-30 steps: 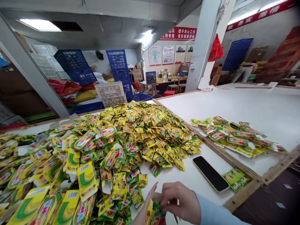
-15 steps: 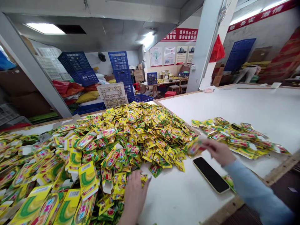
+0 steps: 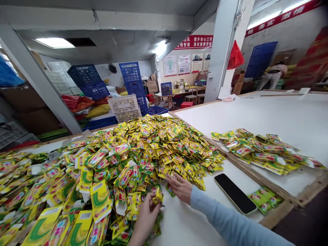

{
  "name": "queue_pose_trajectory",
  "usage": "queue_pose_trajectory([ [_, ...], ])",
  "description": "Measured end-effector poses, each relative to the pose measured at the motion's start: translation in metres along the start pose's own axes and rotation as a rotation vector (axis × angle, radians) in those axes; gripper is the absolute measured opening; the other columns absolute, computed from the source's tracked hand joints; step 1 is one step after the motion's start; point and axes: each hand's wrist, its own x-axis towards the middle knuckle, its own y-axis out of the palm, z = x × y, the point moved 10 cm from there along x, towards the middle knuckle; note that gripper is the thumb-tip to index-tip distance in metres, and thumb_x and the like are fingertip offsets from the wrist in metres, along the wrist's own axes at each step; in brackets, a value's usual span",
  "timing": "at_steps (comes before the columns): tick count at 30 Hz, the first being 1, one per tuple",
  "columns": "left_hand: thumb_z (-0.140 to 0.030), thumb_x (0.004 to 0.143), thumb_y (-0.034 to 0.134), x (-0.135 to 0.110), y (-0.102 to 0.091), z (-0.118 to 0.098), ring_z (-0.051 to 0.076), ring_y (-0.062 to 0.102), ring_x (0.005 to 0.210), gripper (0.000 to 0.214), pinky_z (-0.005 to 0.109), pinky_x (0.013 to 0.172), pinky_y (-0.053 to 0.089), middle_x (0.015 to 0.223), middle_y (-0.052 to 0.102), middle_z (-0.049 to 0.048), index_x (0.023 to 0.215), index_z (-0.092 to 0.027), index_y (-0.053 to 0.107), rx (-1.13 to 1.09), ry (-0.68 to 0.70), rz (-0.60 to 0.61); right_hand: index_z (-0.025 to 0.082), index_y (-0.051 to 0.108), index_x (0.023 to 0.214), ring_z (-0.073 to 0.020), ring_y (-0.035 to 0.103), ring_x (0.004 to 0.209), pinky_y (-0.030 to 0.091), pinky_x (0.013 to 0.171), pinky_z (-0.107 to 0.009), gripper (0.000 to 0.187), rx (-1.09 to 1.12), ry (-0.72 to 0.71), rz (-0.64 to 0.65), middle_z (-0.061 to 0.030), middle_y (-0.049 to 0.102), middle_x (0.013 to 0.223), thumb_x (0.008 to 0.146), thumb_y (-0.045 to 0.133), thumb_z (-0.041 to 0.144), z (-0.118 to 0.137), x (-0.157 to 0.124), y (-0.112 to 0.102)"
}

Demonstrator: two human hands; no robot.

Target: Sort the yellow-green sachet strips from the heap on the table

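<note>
A big heap of small yellow-green sachets (image 3: 153, 147) covers the white table (image 3: 194, 222). My left hand (image 3: 146, 215) is pinched on one or two sachets (image 3: 156, 195) at the heap's near edge. My right hand (image 3: 180, 186), in a light blue sleeve, lies with fingers stretched out on sachets at the heap's front edge, holding nothing. Flat yellow-green cartons (image 3: 98, 196) are piled at the left of the heap.
A black phone (image 3: 235, 193) lies right of my right hand, with a few green sachets (image 3: 265, 201) beside it. A row of filled packs (image 3: 263, 150) lies on the neighbouring table beyond a wooden rail. Blue crates and a distant person stand at the back.
My right hand came back from the row of packs on the right, without the pack it held, to the heap's front edge. My left hand closed on sachets and lifted slightly.
</note>
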Motion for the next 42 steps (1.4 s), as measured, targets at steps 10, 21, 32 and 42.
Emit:
queue_pose_trajectory([
  [10,-0.038,0.069,0.068,-0.037,0.011,-0.008,0.012,0.056,0.062,0.037,0.025,0.059,0.045,0.074,0.061,0.0001,0.095,-0.019,0.048,-0.697,-0.080,0.285,0.015,0.060,0.082,-0.0162,0.059,0.094,0.049,0.077,-0.026,0.014,0.392,0.047,-0.006,-0.0101,0.059,0.106,0.080,0.056,0.028,0.029,-0.008,-0.042],
  [21,-0.037,0.068,0.070,-0.061,0.026,-0.042,0.021,0.059,0.091,0.049,0.035,0.083,0.045,0.098,0.061,0.0060,0.107,-0.023,0.045,-0.656,-0.012,0.491,0.017,0.054,0.078,-0.0113,0.048,0.060,0.041,0.053,-0.020,0.015,0.588,0.296,0.013,-0.0014,0.056,0.067,0.084,0.047,0.029,0.054,-0.014,-0.036],
  [32,-0.055,0.086,0.027,-0.040,0.027,-0.038,0.016,0.054,0.043,0.038,0.027,0.047,0.041,0.050,0.058,-0.0009,0.094,-0.020,0.039,-0.251,0.054,0.112,0.014,0.057,0.082,-0.0155,0.061,0.055,0.049,0.051,-0.028,0.039,1.516,0.670,-0.289,-0.0006,0.061,0.062,0.066,0.068,0.049,0.028,-0.039,0.013],
  [42,-0.028,0.074,0.050,0.050,-0.167,-0.062,0.038,0.059,0.085,0.028,0.045,0.073,0.043,0.084,0.064,0.0205,0.088,-0.007,0.059,1.058,0.042,-0.424,0.015,0.058,0.074,-0.0122,0.055,0.054,0.041,0.043,-0.020,0.038,1.075,0.746,-0.425,-0.0002,0.057,0.062,0.066,0.067,0.051,-0.018,-0.079,-0.019],
])
